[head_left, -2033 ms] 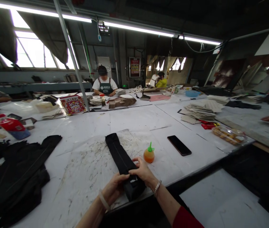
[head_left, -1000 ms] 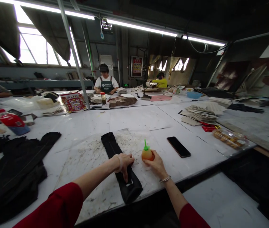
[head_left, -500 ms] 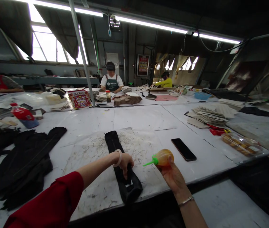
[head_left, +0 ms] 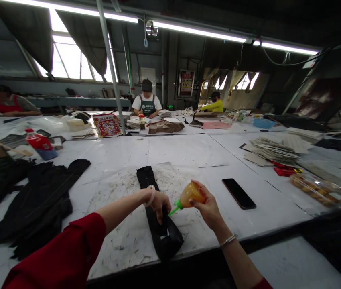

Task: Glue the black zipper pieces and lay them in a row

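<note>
Here, left hand (head_left: 160, 204): fingers bent down onto the long black fabric-like strip (head_left: 170, 245); whether they pinch it, I cannot tell.
Right hand (head_left: 209, 205): fingers clamped around the round translucent orange bottle (head_left: 192, 195).
Thin green nozzle (head_left: 175, 207): tilted downward, its tip near the left fingers.
Strip's place: on the white table (head_left: 182, 150), reaching its near edge.

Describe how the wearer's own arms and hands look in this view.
Both hands are ungloved. Above the left hand is a pale, rounded bangle; the left sleeve is plain red and ends partway up the forearm. Above the right hand is a thin silver bracelet; only a bit of the red right sleeve shows.
</note>
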The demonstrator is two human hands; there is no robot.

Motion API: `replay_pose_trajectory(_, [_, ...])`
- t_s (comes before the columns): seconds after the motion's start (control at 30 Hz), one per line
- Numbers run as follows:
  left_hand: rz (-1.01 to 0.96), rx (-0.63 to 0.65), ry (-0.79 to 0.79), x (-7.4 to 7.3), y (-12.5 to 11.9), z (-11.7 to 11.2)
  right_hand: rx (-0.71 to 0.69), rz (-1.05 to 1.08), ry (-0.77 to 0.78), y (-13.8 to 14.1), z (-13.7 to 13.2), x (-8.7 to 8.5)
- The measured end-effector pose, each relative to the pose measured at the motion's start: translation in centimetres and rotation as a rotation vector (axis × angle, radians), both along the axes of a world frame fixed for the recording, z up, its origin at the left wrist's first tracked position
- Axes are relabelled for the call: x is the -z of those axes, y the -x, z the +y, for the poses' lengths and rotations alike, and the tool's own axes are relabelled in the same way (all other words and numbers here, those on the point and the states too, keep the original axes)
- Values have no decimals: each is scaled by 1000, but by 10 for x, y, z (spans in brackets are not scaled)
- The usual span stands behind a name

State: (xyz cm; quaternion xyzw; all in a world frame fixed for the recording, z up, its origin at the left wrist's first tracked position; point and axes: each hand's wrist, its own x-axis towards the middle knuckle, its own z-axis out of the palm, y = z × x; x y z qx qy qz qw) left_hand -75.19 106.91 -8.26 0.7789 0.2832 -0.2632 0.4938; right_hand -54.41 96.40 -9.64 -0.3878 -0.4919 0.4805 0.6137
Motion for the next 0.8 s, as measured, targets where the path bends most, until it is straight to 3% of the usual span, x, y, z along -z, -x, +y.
replay_pose_trajectory(0.3, [-59, 4, -4, 0, 3, 0, -141, -148, -40, 5, 14, -13])
replay_pose_trajectory(0.63, [-61, -11, 21, -3, 5, -1, -282, -118, -37, 4, 34, -19])
replay_pose_trajectory(0.8, [-63, -34, 42, -4, 7, -2, -285, -109, -41, 6, 42, -17])
